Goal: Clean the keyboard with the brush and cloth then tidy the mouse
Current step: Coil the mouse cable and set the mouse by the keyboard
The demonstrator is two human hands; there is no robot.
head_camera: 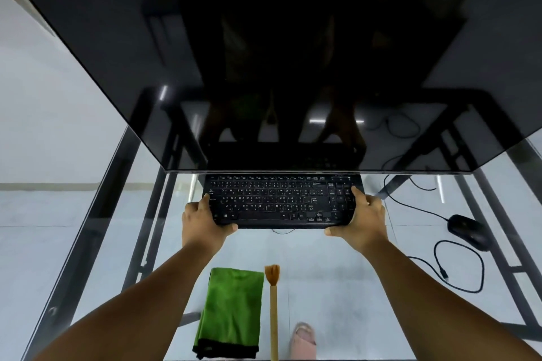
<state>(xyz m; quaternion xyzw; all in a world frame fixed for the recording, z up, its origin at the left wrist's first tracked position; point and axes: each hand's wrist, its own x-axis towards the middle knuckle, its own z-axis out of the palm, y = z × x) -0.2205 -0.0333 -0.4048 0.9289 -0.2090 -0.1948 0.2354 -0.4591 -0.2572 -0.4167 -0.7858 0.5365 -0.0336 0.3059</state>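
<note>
Under the lower edge of the dark monitor [264, 53], the black keyboard [278, 201] lies across the glass surface [337, 272], and both hands are on it. Left hand [202, 218] grips the left end, fingers [205, 199] curled over the keys and thumb hooked along the near edge. Right hand [362, 218] mirrors that on the right end, fingers draped over the number pad, thumb on the front edge. Whether the keyboard is lifted or resting, I can't tell. Nearer the person, the folded green cloth [231, 311] sits flat with the wooden brush [273, 308] just beside it on the right, bristles pointing away. Off to the right, well apart, the black mouse [467, 231] lies with its cable [469, 267] looped loosely.
</note>
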